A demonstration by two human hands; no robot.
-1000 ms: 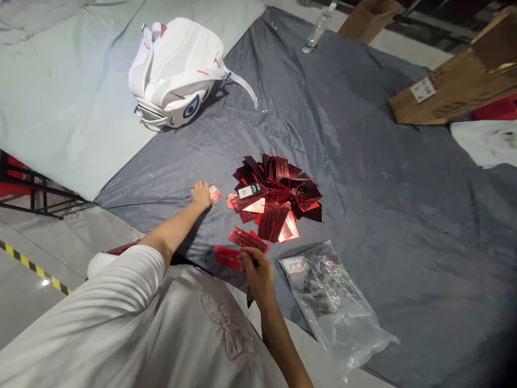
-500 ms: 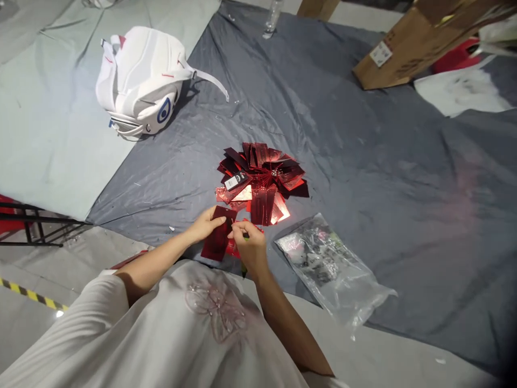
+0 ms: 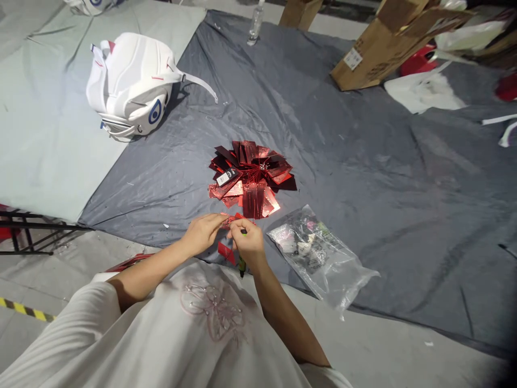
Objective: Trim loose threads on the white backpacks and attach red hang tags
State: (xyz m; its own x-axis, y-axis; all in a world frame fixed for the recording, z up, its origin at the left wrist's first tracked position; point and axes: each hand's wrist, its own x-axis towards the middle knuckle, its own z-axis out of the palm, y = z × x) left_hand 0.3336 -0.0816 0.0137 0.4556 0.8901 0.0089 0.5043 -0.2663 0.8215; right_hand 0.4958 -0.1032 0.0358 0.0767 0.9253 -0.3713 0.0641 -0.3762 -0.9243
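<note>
A fan-shaped pile of shiny red foil cards (image 3: 252,172) lies on the dark grey tarp (image 3: 363,178). Just in front of it my left hand (image 3: 202,233) and my right hand (image 3: 248,243) meet, both pinching a small red foil piece (image 3: 232,220). My right hand also grips a dark green stick (image 3: 241,265) that pokes out below the fist. Another red piece (image 3: 225,251) lies on the tarp under my hands.
A clear plastic bag with packets (image 3: 319,253) lies right of my hands. A white backpack (image 3: 129,83) sits far left, a bottle (image 3: 254,24) and cardboard boxes (image 3: 375,48) at the back. A black metal frame (image 3: 28,231) stands at left.
My left hand reached out to a red piece at left, then brought it back to my right hand; both hands now hold it close together. The view shifted, so the pile sits higher.
</note>
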